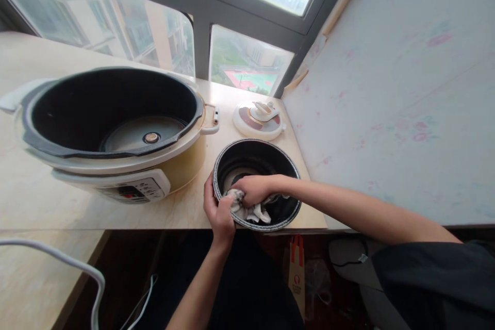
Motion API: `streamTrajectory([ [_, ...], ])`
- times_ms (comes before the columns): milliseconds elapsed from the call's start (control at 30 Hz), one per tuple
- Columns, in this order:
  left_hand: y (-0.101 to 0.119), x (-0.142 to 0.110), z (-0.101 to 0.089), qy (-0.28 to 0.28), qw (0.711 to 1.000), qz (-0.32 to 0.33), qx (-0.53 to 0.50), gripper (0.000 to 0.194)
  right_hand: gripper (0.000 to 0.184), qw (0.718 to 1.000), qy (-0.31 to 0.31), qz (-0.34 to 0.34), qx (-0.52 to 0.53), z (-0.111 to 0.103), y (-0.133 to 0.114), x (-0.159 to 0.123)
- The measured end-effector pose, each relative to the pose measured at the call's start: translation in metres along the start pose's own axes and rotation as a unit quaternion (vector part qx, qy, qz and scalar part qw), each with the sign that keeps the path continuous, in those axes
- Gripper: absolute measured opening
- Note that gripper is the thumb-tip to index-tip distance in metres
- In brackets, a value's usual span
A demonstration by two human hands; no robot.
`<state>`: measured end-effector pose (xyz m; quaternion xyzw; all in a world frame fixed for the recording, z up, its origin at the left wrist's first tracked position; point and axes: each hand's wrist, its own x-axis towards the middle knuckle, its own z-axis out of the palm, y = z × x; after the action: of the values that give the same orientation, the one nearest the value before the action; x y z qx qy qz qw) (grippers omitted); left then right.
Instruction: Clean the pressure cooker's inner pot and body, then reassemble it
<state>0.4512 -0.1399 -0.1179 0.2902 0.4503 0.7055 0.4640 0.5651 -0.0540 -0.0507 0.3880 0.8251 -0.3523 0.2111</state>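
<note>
A black inner pot [270, 157] stands near the front edge of the wooden counter [46, 201]. My left hand [217, 211] grips the pot's near left rim, fingers wrapped over it. My right hand [253, 189] is inside the pot, closed on a crumpled white cloth [247, 211] pressed against the inner wall. To the left sits a large cream electric cooker [112, 129], open, its dark cavity showing a heating plate.
A round white lid [258, 119] with a knob lies behind the pot by the window. A white cable [69, 265] runs over the lower left counter. A wall panel [386, 87] borders the right. Below, a paper bag [297, 273] stands on the floor.
</note>
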Motion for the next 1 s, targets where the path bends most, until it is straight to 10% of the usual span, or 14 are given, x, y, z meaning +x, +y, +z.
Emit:
streamTrajectory([
  [267,0.003,0.007,-0.014,-0.057,0.995,0.034,0.068,0.062,0.028,0.953,-0.048,0.125,-0.273,-0.003,0.008,-0.013],
  [533,-0.005,0.011,-0.02,-0.087,0.992,0.067,0.064,0.061,0.021,0.906,-0.014,0.046,-0.422,-0.003,0.018,0.002],
  [867,-0.01,0.006,-0.015,-0.083,0.993,0.072,0.033,0.066,0.052,0.982,0.119,0.074,-0.126,-0.008,0.028,-0.017],
  [1000,-0.013,0.004,-0.016,-0.075,0.991,0.095,0.057,0.063,0.058,0.965,0.229,-0.008,0.128,0.005,0.026,-0.022],
])
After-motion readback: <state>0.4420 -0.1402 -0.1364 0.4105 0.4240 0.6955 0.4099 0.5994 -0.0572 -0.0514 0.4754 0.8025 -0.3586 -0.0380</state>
